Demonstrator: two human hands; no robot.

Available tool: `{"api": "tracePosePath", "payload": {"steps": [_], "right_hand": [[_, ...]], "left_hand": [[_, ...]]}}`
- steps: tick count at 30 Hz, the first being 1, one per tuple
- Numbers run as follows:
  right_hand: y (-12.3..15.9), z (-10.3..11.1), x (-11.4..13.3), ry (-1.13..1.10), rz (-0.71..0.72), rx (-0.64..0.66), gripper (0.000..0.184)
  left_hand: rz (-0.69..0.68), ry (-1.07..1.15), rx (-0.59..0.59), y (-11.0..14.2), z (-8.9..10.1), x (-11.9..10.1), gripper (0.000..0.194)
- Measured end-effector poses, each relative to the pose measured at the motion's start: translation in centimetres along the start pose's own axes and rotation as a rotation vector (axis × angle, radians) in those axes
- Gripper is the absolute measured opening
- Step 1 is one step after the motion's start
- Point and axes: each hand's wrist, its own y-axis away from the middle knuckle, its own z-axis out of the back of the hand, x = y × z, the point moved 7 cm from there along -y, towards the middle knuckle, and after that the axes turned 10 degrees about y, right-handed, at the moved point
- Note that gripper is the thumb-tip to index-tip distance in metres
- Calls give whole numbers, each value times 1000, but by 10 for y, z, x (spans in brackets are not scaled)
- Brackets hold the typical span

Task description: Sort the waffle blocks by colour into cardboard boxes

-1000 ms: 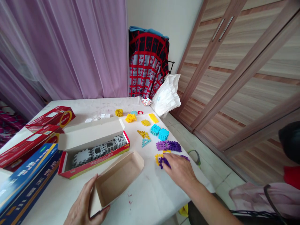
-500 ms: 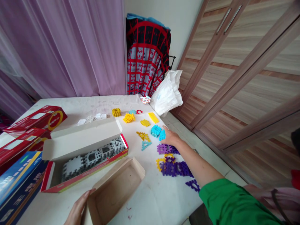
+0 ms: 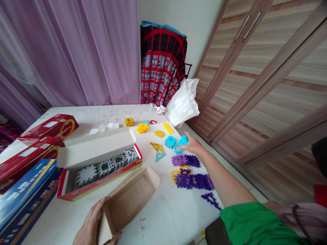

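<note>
My left hand (image 3: 90,223) grips the near end of an open brown cardboard tray (image 3: 131,200), thumb and fingers on its sides; the inside looks bare. At the table's right edge, my right hand (image 3: 192,143) pinches some light-blue plastic interlocking pieces (image 3: 183,140), slightly raised. Beside them stands a stack of light-blue pieces (image 3: 170,142). Purple interlocking pieces (image 3: 195,181) lie nearer to me, with a purple triangle (image 3: 211,200) by the edge. Yellow pieces (image 3: 157,147) and a teal triangle (image 3: 160,156) lie left of my right hand.
A long open box (image 3: 102,186) holding grey interlocking pieces (image 3: 87,175) stands at the left. Red boxes (image 3: 48,126) and blue boxes (image 3: 28,190) lie beyond it. A white plastic bag (image 3: 182,103) hangs at the far right corner, near a wooden wardrobe (image 3: 255,85).
My right hand has lifted some light-blue pieces slightly off the table. My left hand has come further into view with the tray, which has shifted a little. The view has turned slightly.
</note>
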Motion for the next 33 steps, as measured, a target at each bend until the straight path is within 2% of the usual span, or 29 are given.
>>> {"api": "tracePosePath", "payload": {"steps": [4, 7, 10, 12, 14, 16, 20, 25, 29, 33], "right_hand": [[7, 0, 0, -63, -19, 25, 94], [26, 12, 21, -186, 17, 6, 91], [72, 28, 72, -401, 161, 66, 89], [115, 30, 116, -476, 324, 257, 88], [154, 25, 152, -442, 443, 409, 86], [178, 16, 172, -292, 483, 420, 81], [187, -15, 183, 15, 453, 358, 70], [191, -52, 186, 234, 362, 324, 56], [195, -70, 196, 294, 329, 379, 53], [195, -73, 204, 365, 400, 511, 67]], "left_hand": [[-36, -13, -15, -6, -3, -8, 80], [-23, -22, -35, -7, -4, -9, 80], [20, -18, -62, -6, -5, -13, 82], [61, -1, -70, -6, -8, -18, 83], [109, 27, -73, -6, -14, -24, 83], [156, 55, -84, -6, -21, -31, 83], [225, 99, -131, -4, -36, -43, 87], [260, 189, -169, -4, -47, -51, 90], [264, 243, -184, -4, -50, -50, 93], [273, 283, -161, -4, -52, -48, 94]]}}
